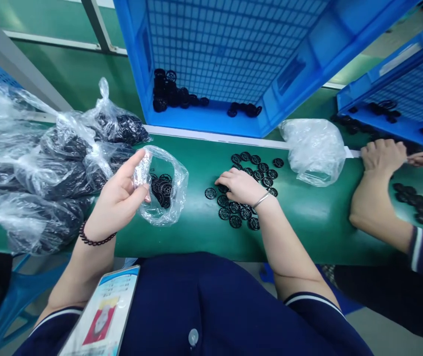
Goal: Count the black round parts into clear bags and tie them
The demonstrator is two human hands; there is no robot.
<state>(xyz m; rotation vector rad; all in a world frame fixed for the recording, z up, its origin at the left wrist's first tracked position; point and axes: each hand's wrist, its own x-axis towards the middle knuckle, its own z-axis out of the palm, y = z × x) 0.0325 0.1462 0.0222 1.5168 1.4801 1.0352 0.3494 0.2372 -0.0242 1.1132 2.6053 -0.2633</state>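
The left hand point(120, 195) pinches the mouth of a small clear bag point(163, 185) part-filled with black round parts, held above the green table's point(315, 222) near edge, while the right hand point(241, 186), fingers pressed flat, should gather the loose black discs point(250, 190) cleanly toward the bag.

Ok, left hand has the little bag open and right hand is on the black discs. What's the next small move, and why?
Probably gather a few black discs under the right hand and carry them to the small plastic bag. The left hand pinches its mouth open, it holds only a few discs, and many lie loose on the green table.
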